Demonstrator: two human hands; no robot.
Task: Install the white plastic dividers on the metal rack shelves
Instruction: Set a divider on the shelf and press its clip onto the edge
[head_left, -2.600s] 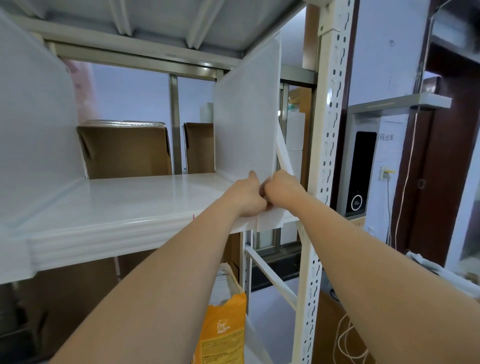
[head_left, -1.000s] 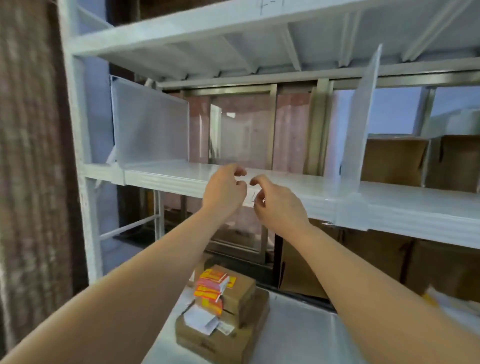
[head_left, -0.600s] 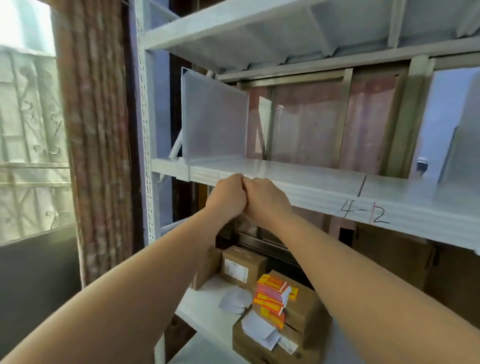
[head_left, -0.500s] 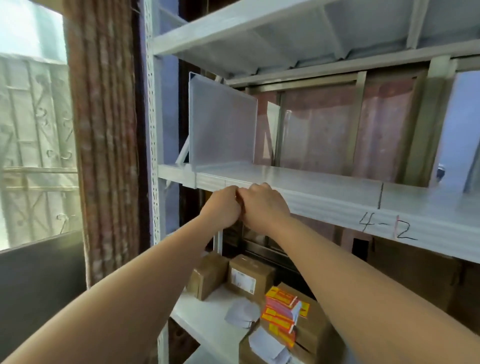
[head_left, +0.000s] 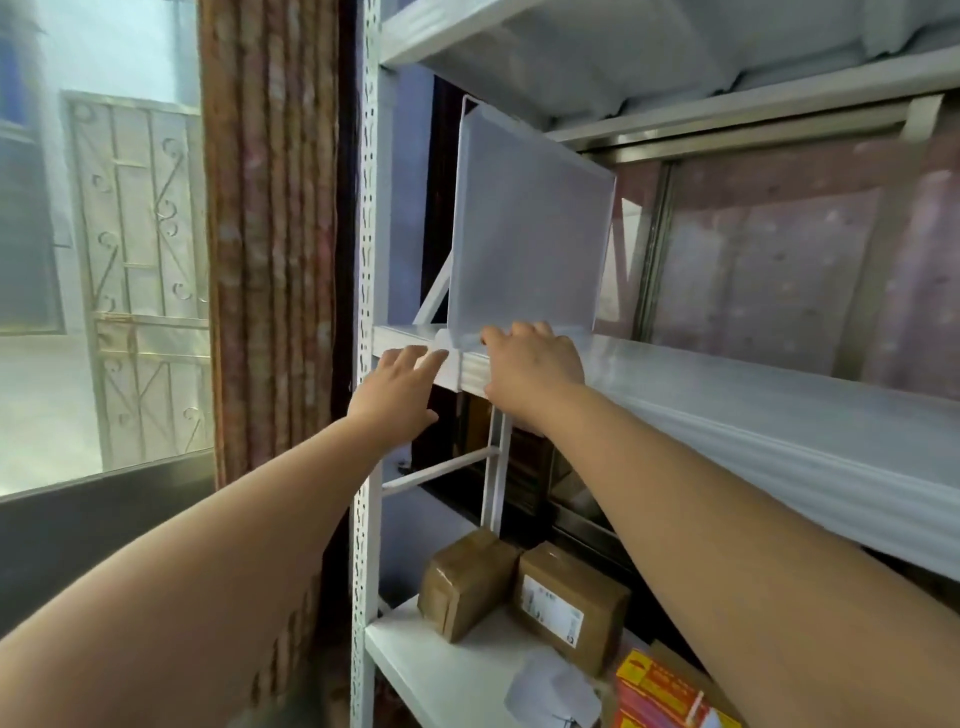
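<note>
Both your hands have given up the fisted, knuckle-to-knuckle pose of half a second ago and now sit apart at the divider's foot, nearer the rack's end.

Left hand (head_left: 397, 397): fingers straight and spread, holding nothing. Your fingertips (head_left: 434, 359) touch the white clip (head_left: 451, 364) that wraps the shelf edge.

Right hand (head_left: 535, 366): just to the right of your left hand, not touching it. The fingers bend over the front lip (head_left: 472, 371) onto the shelf top, and the thumb lies against the lip's face, so you clasp the lip.

White plastic divider (head_left: 524, 228): stands upright directly above your right hand's fingers. Its lower edge rests on the shelf (head_left: 779, 410) and its front corner meets the clip between your two hands.

Upper shelf (head_left: 571, 47): overhead, above the divider's top edge.

Perforated upright post (head_left: 371, 208): just left of your left hand, running top to bottom.

Patterned curtain (head_left: 270, 234): beyond the post, further left of your left hand.

Window grille (head_left: 140, 260): left of the curtain, well apart from both hands.

Lower shelf (head_left: 441, 670): well below your forearms.

Two brown taped boxes (head_left: 467, 587) (head_left: 569, 603): side by side on the lower shelf, beneath your right forearm.

Red-and-yellow packets (head_left: 660, 691): right of the boxes, partly hidden by your right arm.

Crumpled white paper (head_left: 553, 691): in front of the boxes on the lower shelf
</note>
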